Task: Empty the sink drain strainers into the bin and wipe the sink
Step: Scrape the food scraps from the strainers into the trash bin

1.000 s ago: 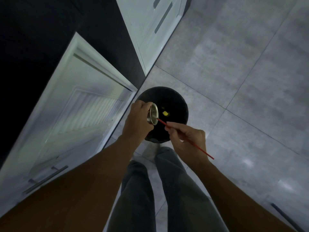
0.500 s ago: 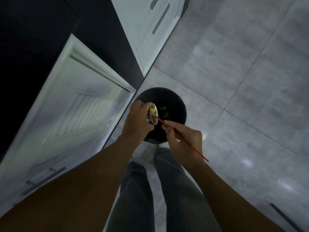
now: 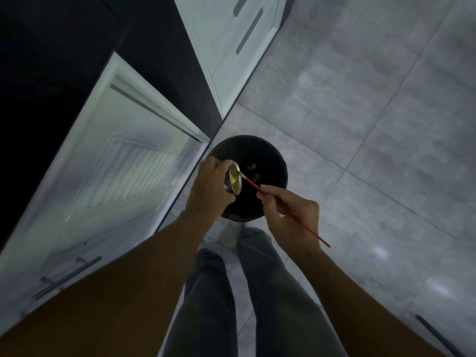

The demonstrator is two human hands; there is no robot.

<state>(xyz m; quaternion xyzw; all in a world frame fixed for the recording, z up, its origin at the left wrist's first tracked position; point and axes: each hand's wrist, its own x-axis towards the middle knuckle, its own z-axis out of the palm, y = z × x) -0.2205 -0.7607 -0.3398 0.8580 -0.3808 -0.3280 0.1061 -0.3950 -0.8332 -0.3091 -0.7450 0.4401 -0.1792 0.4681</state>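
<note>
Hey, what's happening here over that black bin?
A person stands over the black bin. The left hand grips a metal sink strainer tipped sideways above it; the right hand pinches a thin red stick, its tip poking into the strainer. One yellow scrap sits in the strainer, and a few yellow bits lie in the bin.

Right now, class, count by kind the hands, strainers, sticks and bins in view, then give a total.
Hands: 2, left hand and right hand
Round metal drain strainer: 1
Thin red stick: 1
Round black bin: 1
Total: 5
</note>
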